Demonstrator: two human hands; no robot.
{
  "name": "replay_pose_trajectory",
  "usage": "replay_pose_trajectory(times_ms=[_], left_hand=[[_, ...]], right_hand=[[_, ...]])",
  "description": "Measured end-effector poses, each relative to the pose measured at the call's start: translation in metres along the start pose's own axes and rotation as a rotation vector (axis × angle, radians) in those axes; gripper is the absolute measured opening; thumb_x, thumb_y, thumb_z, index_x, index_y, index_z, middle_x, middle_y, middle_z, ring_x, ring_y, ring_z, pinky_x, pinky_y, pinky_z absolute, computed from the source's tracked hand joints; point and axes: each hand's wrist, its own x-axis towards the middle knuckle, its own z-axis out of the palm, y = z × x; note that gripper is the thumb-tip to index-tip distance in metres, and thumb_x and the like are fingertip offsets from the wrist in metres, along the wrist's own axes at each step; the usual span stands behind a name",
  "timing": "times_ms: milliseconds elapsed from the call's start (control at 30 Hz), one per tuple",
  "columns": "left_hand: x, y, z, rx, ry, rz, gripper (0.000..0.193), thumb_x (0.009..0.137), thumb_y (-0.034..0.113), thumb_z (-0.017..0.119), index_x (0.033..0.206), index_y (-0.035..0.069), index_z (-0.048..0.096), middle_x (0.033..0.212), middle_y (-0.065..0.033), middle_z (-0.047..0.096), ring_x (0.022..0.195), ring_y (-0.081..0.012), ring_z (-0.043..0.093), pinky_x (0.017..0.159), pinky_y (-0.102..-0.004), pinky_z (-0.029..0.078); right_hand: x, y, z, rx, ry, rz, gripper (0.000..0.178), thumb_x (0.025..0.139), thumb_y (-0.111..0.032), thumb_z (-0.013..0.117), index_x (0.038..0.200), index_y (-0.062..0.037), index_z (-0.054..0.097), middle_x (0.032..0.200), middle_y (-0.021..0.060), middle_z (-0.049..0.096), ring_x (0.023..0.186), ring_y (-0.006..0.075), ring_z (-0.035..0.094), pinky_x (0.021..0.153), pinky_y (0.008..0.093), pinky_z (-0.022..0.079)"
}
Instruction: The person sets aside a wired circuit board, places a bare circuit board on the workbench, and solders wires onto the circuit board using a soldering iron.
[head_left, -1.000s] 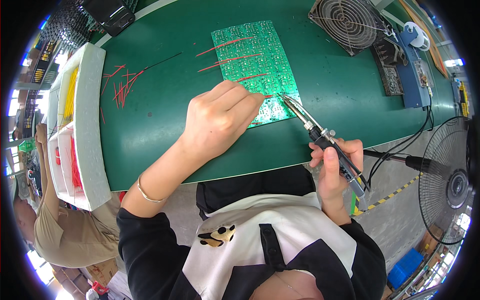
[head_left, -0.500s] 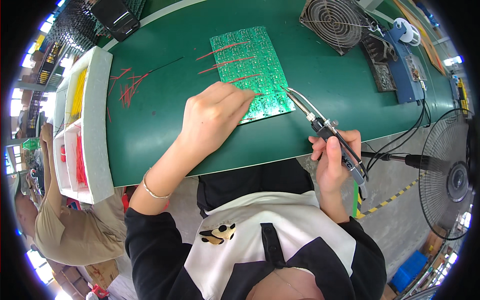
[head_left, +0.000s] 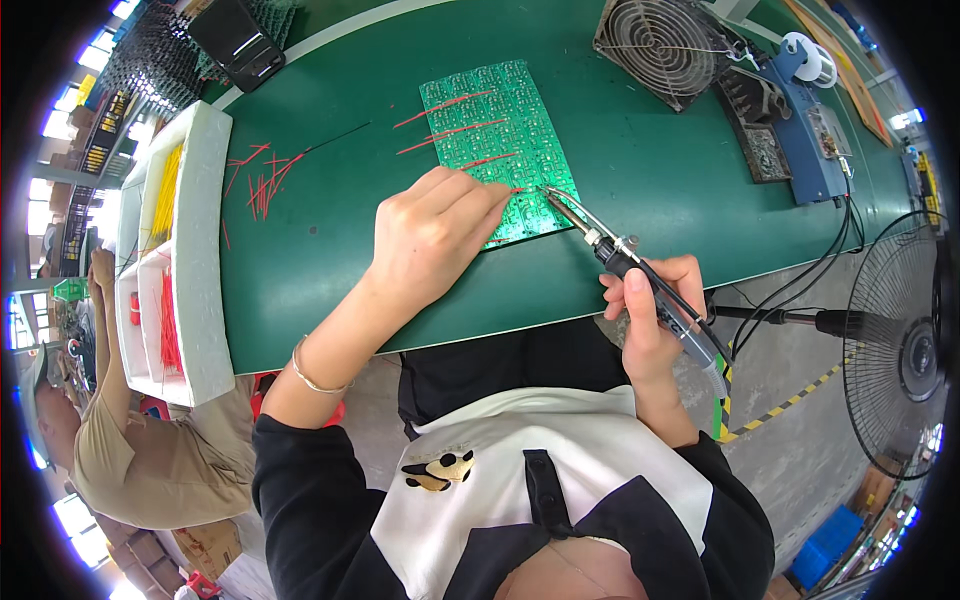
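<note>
Soldering appears to be the step in hand. Left hand (head_left: 430, 240): fingertips pinched together, apparently on a thin red insulated wire (head_left: 517, 190), its end showing over the near part of a green rectangular circuit board (head_left: 532, 130) flat on the green-topped desk (head_left: 320, 280). Right hand (head_left: 652, 315): closed around a black-and-grey pencil-shaped soldering iron (head_left: 613, 259), tip just beside the wire end; contact cannot be told. Next move judged to call for a motionless wire and a brief, exact touch of the tip.
</note>
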Motion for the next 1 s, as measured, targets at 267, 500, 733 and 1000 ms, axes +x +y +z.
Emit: replay_pose_trajectory(times_ms=[267, 500, 733, 1000], left_hand=[[0.0008, -0.001, -0.0001, -0.011, 0.006, 0.019, 0.014, 0.065, 0.002, 0.073, 0.076, 0.006, 0.066, 0.066, -0.0023, 0.059, 0.06, -0.0155, 0.057, 0.05, -0.0263, 0.045], [0.0003, -0.0014, 0.0003, 0.006, 0.008, 0.034, 0.014, 0.065, 0.002, 0.072, 0.077, 0.006, 0.066, 0.066, -0.0025, 0.059, 0.061, -0.0156, 0.058, 0.05, -0.0261, 0.045], [-0.0011, -0.0025, -0.0002, -0.006, 0.009, 0.04, 0.014, 0.065, 0.001, 0.072, 0.077, 0.006, 0.066, 0.067, -0.003, 0.06, 0.061, -0.016, 0.059, 0.051, -0.0263, 0.046], [-0.0011, -0.0025, -0.0003, 0.003, 0.005, 0.039, 0.013, 0.066, 0.002, 0.072, 0.077, 0.005, 0.066, 0.067, -0.0027, 0.06, 0.061, -0.0158, 0.058, 0.051, -0.0262, 0.046]], right_hand=[[0.0, 0.002, -0.0009, -0.015, -0.001, -0.008, 0.018, 0.086, -0.01, 0.06, 0.092, 0.0012, 0.046, 0.08, 0.0143, 0.062, 0.063, 0.0095, 0.057, 0.054, 0.0218, 0.048], [-0.0002, 0.0008, -0.0005, -0.028, -0.01, -0.006, 0.019, 0.086, -0.01, 0.06, 0.092, 0.0015, 0.046, 0.08, 0.0142, 0.062, 0.064, 0.0101, 0.057, 0.055, 0.0221, 0.048], [-0.0005, -0.0012, 0.0006, -0.033, -0.016, 0.007, 0.019, 0.086, -0.011, 0.06, 0.092, 0.0014, 0.046, 0.08, 0.0139, 0.062, 0.064, 0.0097, 0.057, 0.055, 0.0222, 0.048], [-0.0011, 0.0013, 0.0011, -0.038, -0.005, -0.01, 0.019, 0.085, -0.01, 0.06, 0.091, 0.0014, 0.046, 0.078, 0.0137, 0.062, 0.061, 0.0097, 0.057, 0.054, 0.0219, 0.048]])
